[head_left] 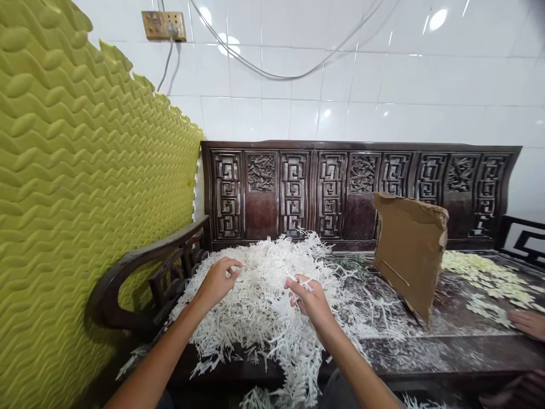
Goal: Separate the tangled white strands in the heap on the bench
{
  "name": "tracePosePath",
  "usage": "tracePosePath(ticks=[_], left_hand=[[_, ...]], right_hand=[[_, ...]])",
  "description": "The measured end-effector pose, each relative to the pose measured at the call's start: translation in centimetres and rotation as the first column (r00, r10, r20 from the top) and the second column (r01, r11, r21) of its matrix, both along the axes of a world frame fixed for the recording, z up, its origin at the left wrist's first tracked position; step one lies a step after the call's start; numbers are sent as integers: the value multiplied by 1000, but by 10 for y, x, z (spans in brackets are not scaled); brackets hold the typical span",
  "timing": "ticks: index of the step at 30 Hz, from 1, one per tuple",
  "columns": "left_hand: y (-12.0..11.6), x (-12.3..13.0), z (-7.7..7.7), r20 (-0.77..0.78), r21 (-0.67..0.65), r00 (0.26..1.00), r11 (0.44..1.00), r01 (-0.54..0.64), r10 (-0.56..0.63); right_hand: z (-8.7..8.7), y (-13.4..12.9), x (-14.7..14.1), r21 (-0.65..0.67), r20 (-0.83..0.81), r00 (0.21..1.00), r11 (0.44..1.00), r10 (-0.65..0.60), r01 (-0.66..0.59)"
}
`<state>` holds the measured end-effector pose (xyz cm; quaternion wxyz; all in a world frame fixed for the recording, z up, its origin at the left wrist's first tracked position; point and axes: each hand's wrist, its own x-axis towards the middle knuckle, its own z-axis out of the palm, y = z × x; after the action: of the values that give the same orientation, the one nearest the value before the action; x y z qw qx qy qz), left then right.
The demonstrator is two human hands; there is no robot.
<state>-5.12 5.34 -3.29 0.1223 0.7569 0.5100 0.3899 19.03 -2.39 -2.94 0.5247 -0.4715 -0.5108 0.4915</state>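
The right hand (310, 296), at the centre of the frame slightly right, has its grip closed on a slender white branching strand (305, 280), pinched between thumb and fingers. The visible part of this strand lies roughly crosswise in the frame; its ends merge with the white material behind, so its full long axis cannot be confirmed.

The left hand (218, 283), left of centre, is bent with thumb and fingertips near each other and directed toward the right hand. Whether its grip contains a strand cannot be told. The held strand therefore lies to the right of the left grip, at nearly the same height in the frame, with a gap between the two hands.

A large heap of white, feathery, branching strands (251, 318) lies beneath and between both hands, spilling over the front edge of the dark carved wooden bench (426, 355); either hand is close to it. Right of the heap, well apart from the left hand and nearer the right, a brown cardboard panel (409, 253) stands tilted.
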Motion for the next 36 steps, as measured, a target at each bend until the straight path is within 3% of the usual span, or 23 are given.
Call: tracePosePath(ticks=[2,4,5,7,9,11,13,22,28,36], left_hand=[[-10,15,6,30,-28,997,997,66,-65],[-22,30,14,95,-162,978,967,197,-184],[-29,37,18,140,-266,955,920,289,-260],[-43,49,26,253,-467,882,748,472,-398],[-58,58,33,339,-551,803,589,591,-490],[-70,64,39,357,-550,746,519,654,-562],[-79,67,44,343,-534,712,496,685,-613],[-91,69,44,361,-436,740,599,672,-567],[-96,59,47,383,-416,792,677,607,-475],[-94,55,45,401,-350,803,737,579,-440]], right_hand=[[0,-1,-3,9,3,1000,1000,13,-13],[2,-4,-6,23,1,1000,1000,20,-20],[4,-7,-7,31,-2,1000,999,20,-20],[8,-12,-9,47,-11,1000,999,14,-13],[12,-20,-9,58,-22,1000,998,2,-1],[15,-28,-8,71,-34,999,997,-6,9],[16,-35,-6,87,-39,999,996,-3,6],[15,-45,0,119,-41,999,993,-3,8],[20,-46,-6,118,-41,999,993,3,2],[20,-44,-14,93,-19,999,995,41,-39]])
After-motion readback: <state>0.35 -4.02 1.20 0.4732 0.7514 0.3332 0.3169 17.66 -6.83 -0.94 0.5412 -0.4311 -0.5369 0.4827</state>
